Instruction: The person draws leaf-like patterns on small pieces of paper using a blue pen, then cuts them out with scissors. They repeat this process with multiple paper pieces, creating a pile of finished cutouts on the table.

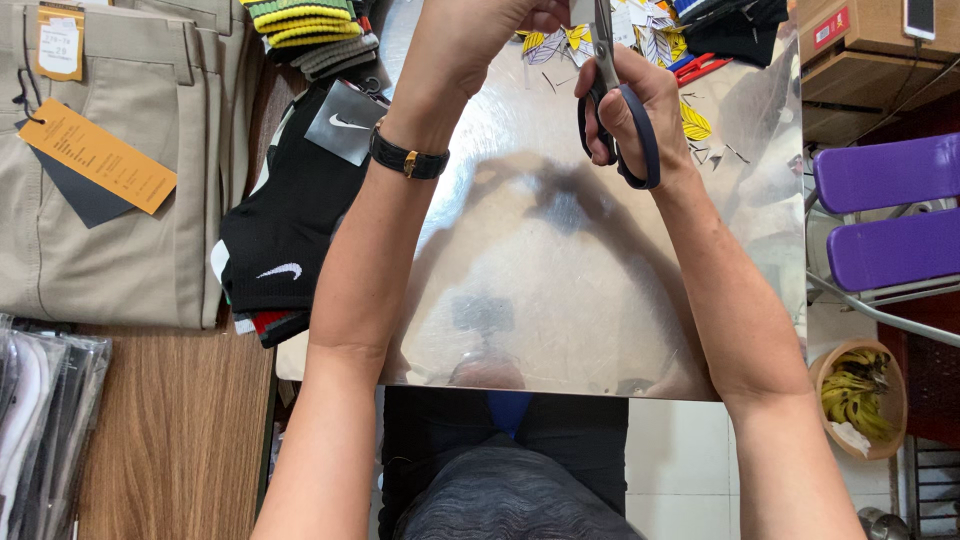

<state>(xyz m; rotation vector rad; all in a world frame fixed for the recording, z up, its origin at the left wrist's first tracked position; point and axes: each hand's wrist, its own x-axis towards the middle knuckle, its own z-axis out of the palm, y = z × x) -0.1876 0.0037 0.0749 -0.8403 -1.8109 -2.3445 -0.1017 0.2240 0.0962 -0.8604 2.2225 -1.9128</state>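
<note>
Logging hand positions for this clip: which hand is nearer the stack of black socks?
Left. The left hand is raised just right of the black socks, its forearm passing beside them; the right hand, holding scissors, is farther right over the shiny sheet.

- A shiny metal tabletop (560, 290) mirrors soft light from above.
- A wood-grain counter (180, 430) adjoins it on the left.
- Purple chairs (885, 215) stand to the right.
- A pale tiled floor (680, 470) lies below.
- A basket of bananas (858, 397) sits on it.

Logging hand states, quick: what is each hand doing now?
Left hand: closed, contents cannot be told.
Right hand: holding dark-handled scissors.
</note>
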